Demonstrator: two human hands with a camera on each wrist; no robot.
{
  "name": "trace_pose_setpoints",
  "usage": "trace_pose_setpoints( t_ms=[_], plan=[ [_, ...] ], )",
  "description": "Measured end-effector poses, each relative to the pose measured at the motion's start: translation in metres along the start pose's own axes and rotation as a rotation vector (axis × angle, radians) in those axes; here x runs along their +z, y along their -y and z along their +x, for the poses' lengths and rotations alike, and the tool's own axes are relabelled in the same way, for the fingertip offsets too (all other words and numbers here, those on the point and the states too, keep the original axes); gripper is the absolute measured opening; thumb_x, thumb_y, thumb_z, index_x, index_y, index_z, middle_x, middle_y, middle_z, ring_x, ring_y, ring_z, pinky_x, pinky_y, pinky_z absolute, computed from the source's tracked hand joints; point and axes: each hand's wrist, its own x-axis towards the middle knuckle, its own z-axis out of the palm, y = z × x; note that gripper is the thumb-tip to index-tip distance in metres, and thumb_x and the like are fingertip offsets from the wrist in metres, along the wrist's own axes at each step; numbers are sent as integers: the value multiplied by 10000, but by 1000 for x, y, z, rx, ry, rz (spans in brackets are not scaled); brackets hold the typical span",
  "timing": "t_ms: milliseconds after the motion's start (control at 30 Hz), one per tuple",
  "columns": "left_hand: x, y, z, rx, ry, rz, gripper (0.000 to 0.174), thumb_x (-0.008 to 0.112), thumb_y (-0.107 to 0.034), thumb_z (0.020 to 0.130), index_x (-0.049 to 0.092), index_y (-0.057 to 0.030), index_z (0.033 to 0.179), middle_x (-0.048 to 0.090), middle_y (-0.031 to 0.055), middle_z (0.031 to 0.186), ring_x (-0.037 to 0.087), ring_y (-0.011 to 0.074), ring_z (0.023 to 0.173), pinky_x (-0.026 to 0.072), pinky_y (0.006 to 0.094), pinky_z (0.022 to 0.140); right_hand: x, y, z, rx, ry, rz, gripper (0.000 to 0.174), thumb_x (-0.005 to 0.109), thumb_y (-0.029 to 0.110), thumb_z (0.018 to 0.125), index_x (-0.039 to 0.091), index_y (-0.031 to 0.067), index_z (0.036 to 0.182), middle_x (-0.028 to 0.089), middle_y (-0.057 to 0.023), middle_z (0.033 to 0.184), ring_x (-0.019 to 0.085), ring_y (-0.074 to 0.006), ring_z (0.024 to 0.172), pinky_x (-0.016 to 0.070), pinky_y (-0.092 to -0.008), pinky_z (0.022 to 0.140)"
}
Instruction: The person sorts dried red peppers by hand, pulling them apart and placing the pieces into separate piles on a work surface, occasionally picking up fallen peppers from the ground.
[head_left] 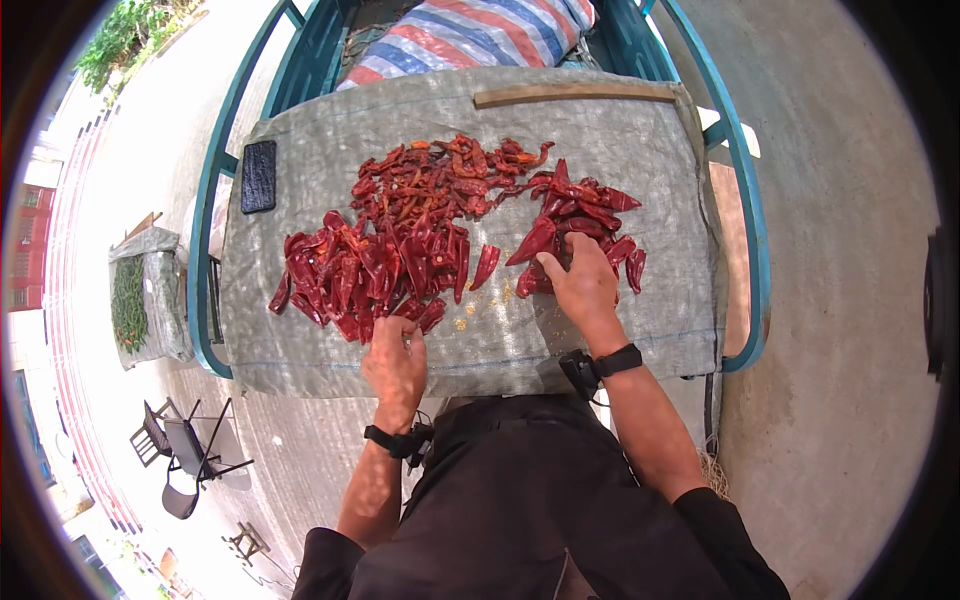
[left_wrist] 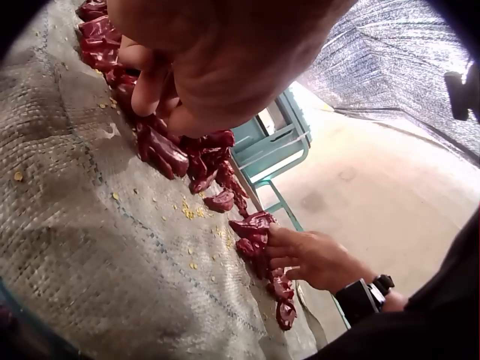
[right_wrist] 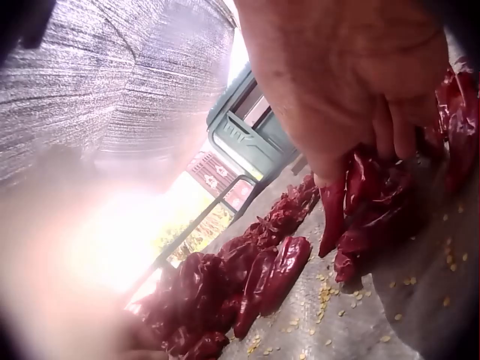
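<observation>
Dried red chillies lie in three joined or neighbouring heaps on a grey woven sheet point(head_left: 480, 350). At the near edge of the left heap point(head_left: 350, 270), my left hand point(head_left: 395, 368) has its fingers curled down at the chillies; whether it grips one is hidden. My right hand point(head_left: 585, 285) is on the right heap point(head_left: 585, 205), thumb and fingers around chillies point(right_wrist: 364, 202) at its near side. Farther back lies a heap of smaller, shrivelled chillies point(head_left: 420, 185). A single chilli point(head_left: 485, 266) and loose yellow seeds point(head_left: 466, 318) lie between the hands.
A dark phone-like slab point(head_left: 258, 176) lies at the sheet's left, and a wooden strip point(head_left: 575, 93) along its back. Teal rails point(head_left: 752, 230) flank the sheet. Behind is a striped cover point(head_left: 470, 40). Chairs point(head_left: 185, 450) and a tray of green produce point(head_left: 130, 300) stand at left.
</observation>
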Motion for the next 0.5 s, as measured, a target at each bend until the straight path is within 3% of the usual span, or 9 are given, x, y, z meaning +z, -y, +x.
trace_pose_setpoints(
  t_ms=[133,233,333,500],
  plan=[
    [2,0,-2,65,29,-55,157,768,-58,904,660,-100,1010,682,79,972,706,302,783,553,444,708,13,7,6,29,-13,-92,579,877,406,887,657,28,1267,716,-197,1251,662,-420,1212,557,-546,963],
    [-1,-12,-3,-1,42,-151,130,774,-46,880,677,-65,964,687,90,905,683,257,746,540,408,691,13,10,12,53,18,-102,586,870,418,888,661,29,1273,738,-193,1203,688,-423,1160,563,-535,954],
    [3,-13,-4,-7,65,-224,135,774,-23,875,676,-59,960,680,80,890,669,217,733,531,377,679,10,12,20,198,141,-43,513,874,364,866,690,23,1203,760,-199,1125,717,-422,1081,570,-528,931],
    [4,-26,4,132,108,-317,130,756,19,893,665,-36,968,660,69,875,649,184,737,525,332,680,9,-8,26,179,223,201,340,858,263,819,724,3,991,756,-203,940,733,-389,903,568,-482,836]
  ],
)
